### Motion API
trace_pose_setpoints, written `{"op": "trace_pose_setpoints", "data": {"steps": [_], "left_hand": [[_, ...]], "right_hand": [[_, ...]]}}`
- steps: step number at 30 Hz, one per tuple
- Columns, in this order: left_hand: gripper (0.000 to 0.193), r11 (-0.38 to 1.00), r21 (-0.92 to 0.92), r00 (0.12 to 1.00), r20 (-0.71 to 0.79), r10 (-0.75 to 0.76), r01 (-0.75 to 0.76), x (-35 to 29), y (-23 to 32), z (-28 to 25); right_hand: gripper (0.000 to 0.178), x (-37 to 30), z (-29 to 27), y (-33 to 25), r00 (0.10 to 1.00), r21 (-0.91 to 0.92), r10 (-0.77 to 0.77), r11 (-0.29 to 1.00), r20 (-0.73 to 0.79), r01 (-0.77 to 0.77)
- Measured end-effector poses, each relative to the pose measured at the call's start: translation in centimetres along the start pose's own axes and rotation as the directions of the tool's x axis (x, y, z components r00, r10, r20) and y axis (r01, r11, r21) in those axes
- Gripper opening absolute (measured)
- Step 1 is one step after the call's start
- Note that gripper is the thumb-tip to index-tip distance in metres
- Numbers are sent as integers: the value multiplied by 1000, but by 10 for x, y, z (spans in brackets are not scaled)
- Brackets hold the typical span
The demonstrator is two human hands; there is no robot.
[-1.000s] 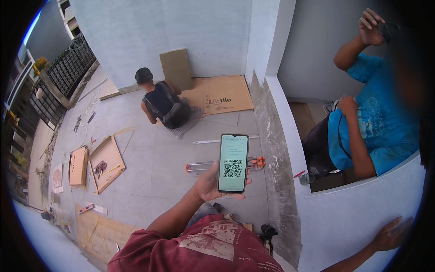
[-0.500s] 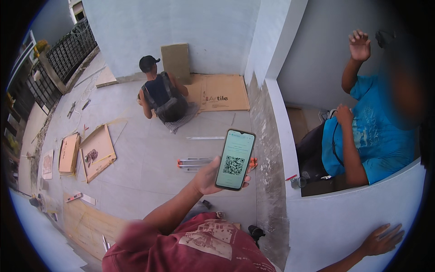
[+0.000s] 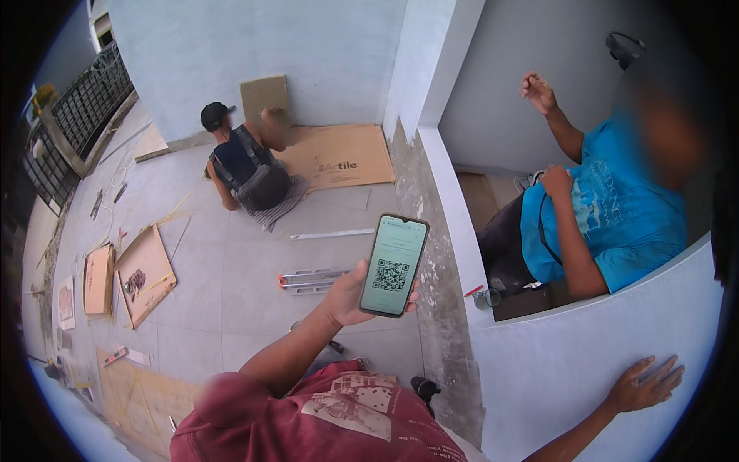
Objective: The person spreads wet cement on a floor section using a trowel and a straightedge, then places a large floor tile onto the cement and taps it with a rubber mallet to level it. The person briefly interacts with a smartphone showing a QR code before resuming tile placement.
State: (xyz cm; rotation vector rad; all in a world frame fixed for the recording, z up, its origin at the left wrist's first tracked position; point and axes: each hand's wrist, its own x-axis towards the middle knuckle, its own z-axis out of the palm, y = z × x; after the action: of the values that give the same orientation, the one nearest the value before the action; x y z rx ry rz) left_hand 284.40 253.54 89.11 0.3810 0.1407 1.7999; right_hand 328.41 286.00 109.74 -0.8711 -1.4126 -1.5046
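Above tiled floor [image 3: 242,258], left grip [image 3: 346,300] wrapped round phone [image 3: 393,266]

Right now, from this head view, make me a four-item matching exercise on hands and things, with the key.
1. Phone
2. Right hand
3. Glass
4. Cap

A. Standing on the white ledge
B. Black, worn by a co-worker
C. Held in the left hand
D. Open, fingers spread

Pairs: 1-C, 2-D, 3-A, 4-B

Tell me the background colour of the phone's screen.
Pale bluish green, on the phone in the left hand; it shows best in the head view.
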Motion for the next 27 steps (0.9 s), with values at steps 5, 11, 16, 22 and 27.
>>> {"op": "trace_pose_setpoints", "data": {"steps": [5, 11, 16, 22, 27], "left_hand": [[88, 998, 11, 996, 60, -69, 68, 22, -2, 5], [88, 966, 254, 982, 165, -90, 46, 106, -1, 13], [85, 846, 510, 982, 176, 76, -156, 181, 3, 61], [85, 637, 687, 934, 209, 289, -351, 233, -3, 100], [82, 560, 640, 837, 273, 474, -526, 266, -20, 128]], "right_hand": [[47, 8, -19, -2, 998, 37, 43, 998, 39, -45], [53, 10, -16, -27, 990, 76, 64, 994, 121, -74], [56, 10, -19, -24, 988, 80, 79, 993, 134, -91], [56, 16, -26, -25, 989, 86, 83, 992, 126, -94], [56, 24, -34, -26, 990, 123, 80, 988, 113, -94]]}}
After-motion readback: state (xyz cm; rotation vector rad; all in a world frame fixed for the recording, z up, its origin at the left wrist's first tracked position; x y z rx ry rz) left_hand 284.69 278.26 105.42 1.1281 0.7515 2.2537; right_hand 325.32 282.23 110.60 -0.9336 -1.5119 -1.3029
